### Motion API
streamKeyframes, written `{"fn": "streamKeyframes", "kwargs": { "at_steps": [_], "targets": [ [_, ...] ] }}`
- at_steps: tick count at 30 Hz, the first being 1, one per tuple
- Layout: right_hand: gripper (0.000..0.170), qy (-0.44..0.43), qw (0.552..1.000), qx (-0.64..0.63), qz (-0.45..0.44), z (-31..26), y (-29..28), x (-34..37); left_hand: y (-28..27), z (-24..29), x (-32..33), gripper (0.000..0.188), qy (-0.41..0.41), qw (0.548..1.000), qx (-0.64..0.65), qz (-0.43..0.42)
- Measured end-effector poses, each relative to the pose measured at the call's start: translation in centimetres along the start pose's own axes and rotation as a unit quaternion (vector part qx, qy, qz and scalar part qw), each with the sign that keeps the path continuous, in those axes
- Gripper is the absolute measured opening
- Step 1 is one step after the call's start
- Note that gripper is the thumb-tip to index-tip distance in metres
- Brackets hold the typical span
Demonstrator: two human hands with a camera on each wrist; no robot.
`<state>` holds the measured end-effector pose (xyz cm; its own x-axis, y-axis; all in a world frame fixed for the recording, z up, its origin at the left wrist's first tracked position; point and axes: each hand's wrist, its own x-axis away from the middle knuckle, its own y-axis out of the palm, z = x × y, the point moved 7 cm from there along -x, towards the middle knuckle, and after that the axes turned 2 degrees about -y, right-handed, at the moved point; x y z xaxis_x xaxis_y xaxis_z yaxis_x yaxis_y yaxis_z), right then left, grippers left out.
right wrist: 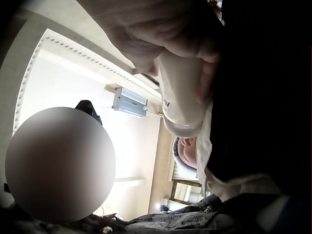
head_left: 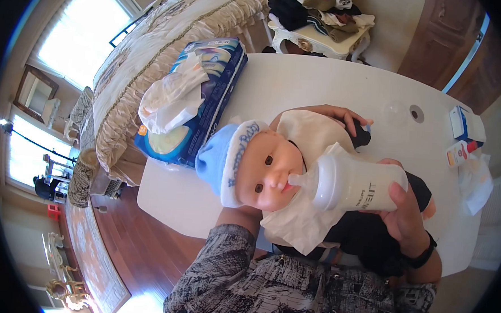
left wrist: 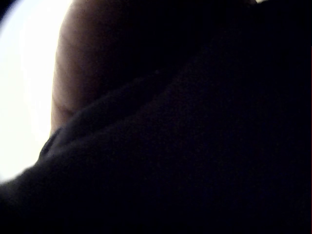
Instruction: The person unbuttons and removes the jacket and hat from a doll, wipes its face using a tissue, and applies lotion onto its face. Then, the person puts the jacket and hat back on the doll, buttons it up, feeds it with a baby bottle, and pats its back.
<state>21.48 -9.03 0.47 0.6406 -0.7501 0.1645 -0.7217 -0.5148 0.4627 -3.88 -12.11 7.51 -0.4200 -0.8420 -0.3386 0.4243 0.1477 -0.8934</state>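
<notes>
A bed (head_left: 148, 49) fills the far left, beyond the white tabletop (head_left: 299, 82). Over the near part of the tabletop, a doll (head_left: 272, 183) in a blue hat lies across the person's left arm, head to the left. A blue pack (head_left: 220, 81) sits at the far left corner. The bottle (head_left: 348, 184) lies over the doll's chest, its long axis running left to right: teat end at the doll's mouth, base end to the right. The right grip (head_left: 409, 213), the nearer one, curls fingers and thumb around that base end, so the mouth lies left of it along the axis. The left grip (head_left: 343, 117) reaches around to the doll's far side; what it clasps, if anything, I cannot tell. Whether the teat enters the lips is hard to make out, and the left wrist view is nearly all dark
</notes>
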Motion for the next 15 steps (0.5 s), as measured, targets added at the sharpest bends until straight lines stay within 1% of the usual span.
{"fn": "streamKeyframes", "kwargs": {
  "at_steps": [2, 5, 8, 15],
  "targets": [
    [0.057, -0.008, 1.000, 0.012, -0.019, 0.09, -0.39, -0.07, -0.03, 0.02, -0.02, 0.018, 0.000, 1.000, 0.000, 0.001],
    [0.056, -0.022, 0.999, 0.032, -0.022, -0.19, -0.45, -0.06, -0.07, 0.07, 0.00, 0.018, -0.001, 1.000, -0.001, 0.003],
    [0.056, -0.020, 0.999, 0.030, -0.017, -0.43, -0.05, 0.13, -0.10, 0.12, 0.08, 0.018, -0.002, 1.000, -0.001, 0.005],
    [0.058, -0.055, 0.997, 0.048, -0.016, -0.75, 0.18, 0.44, -0.18, 0.17, 0.19, 0.018, -0.005, 1.000, -0.001, 0.009]
  ]
}}
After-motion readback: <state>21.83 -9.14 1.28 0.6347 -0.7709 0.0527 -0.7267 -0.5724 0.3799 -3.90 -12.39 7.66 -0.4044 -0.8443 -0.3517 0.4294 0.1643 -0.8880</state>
